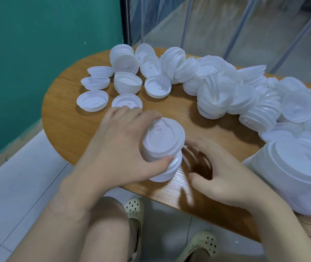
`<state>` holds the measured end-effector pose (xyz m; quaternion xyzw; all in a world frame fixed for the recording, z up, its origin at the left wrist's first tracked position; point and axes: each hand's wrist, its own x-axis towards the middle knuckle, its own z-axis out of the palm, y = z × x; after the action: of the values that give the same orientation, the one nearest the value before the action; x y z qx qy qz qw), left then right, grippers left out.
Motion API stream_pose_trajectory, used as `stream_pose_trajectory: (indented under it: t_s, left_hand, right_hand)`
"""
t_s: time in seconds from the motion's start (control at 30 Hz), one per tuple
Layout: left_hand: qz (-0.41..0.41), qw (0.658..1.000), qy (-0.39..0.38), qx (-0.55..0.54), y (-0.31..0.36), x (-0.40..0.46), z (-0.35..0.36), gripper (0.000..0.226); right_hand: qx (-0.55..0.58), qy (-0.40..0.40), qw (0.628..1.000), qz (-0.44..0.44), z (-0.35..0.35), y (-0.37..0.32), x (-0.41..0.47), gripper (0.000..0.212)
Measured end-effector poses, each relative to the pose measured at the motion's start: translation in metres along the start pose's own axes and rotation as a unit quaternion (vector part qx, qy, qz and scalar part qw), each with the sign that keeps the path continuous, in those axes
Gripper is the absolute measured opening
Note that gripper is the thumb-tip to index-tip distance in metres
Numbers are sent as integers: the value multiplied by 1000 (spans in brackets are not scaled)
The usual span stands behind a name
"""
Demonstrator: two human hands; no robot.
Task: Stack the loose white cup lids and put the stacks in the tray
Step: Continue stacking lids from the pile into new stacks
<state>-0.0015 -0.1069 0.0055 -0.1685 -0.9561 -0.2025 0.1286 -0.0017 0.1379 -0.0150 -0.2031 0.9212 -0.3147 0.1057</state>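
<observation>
White lids on grained brown table; teal wall; cream shoes (dark-dotted).

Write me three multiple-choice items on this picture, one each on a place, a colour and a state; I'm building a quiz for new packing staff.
1. Where does the stack of lids in the left hand stand?
A. On the floor
B. On the wooden table's near edge
C. On a shelf

2. What colour is the wall left of the table?
A. Green
B. Red
C. Yellow

3. What is the right hand doing?
A. Gripping a lid
B. Holding nothing, fingers curled beside the stack
C. Resting flat on the floor

Answers: 1 B, the stack's base sits on the wood by the near rim. 2 A, the wall is teal green. 3 B, no lid lies in its fingers.
</observation>
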Motion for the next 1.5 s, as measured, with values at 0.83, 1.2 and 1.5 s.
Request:
stream_pose_trajectory:
  t_s: [0.83, 1.2, 1.5]
  left_hand:
    - [-73, 973, -69, -210, 0, -16, 18, 67]
    - [-99, 966, -48, -234, -6, -19, 34, 77]
    - [-168, 957, 79, -221, -32, 6, 28, 62]
  right_hand:
    - [33, 124, 992, -7, 55, -3, 20, 79]
    - [44, 132, 990, -35, 55, -4, 20, 75]
    - [89, 172, 981, -9, 53, 0, 22, 67]
